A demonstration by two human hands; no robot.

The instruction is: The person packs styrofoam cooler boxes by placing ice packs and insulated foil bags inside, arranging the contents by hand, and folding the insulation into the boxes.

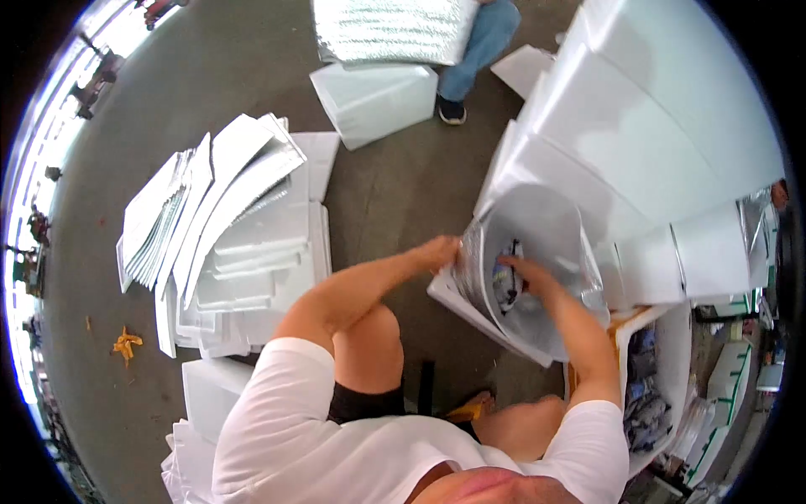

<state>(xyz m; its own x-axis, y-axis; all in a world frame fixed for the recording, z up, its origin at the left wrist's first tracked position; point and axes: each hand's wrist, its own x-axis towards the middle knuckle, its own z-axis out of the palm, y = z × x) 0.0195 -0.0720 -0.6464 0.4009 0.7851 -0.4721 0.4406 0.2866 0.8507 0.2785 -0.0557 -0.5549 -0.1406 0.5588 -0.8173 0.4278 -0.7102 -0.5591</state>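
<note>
A silver foil-lined insulated bag (546,214) stands open in front of me inside a white foam box (487,323). My left hand (443,252) is closed on the left edge of the bag's rim. Down inside the bag is my right hand (520,267), its fingers closed at a dark printed packet (506,290). The lower part of that packet lies against the bag's inner wall. Right of my right arm, a white bin (683,357) holds several similar dark packets (645,395).
Stacked white foam boxes (638,109) rise at the right. On the left, foil-lined sheets (227,185) lie on stacked white lids (252,252). Ahead, a person in jeans (483,46) stands by a foil sheet (395,29) and a white box (378,97). Orange scraps (127,344) lie on the floor.
</note>
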